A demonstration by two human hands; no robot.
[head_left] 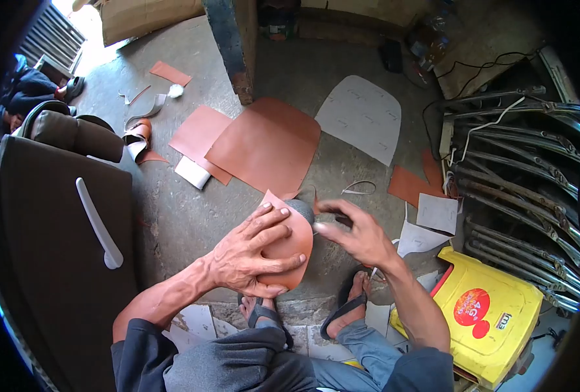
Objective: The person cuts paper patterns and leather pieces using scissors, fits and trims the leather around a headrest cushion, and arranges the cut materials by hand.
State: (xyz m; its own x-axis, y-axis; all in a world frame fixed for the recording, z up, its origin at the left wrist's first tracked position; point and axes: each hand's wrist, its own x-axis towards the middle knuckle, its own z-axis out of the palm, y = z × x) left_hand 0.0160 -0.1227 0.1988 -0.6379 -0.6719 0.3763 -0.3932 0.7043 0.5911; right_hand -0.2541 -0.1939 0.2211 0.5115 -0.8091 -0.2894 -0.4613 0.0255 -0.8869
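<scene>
My left hand [254,251] lies with spread fingers on a curved orange-brown sheet piece [293,245], pressing it and holding it over a dark grey rounded object [301,210]. The piece has a pointed corner at its top left. Just right of the grey object is my right hand [355,232], its thumb and forefinger bent towards the sheet's edge. A thin brown strip [315,201] shows near those fingertips; whether the fingers hold it is too small to tell.
Large brown sheets [267,144] and a white-backed piece [361,114] lie on the floor ahead. Metal frames [518,176] stack at right above a yellow plastic item [492,320]. A dark padded seat [68,248] stands left. Another person's foot [73,88] shows upper left.
</scene>
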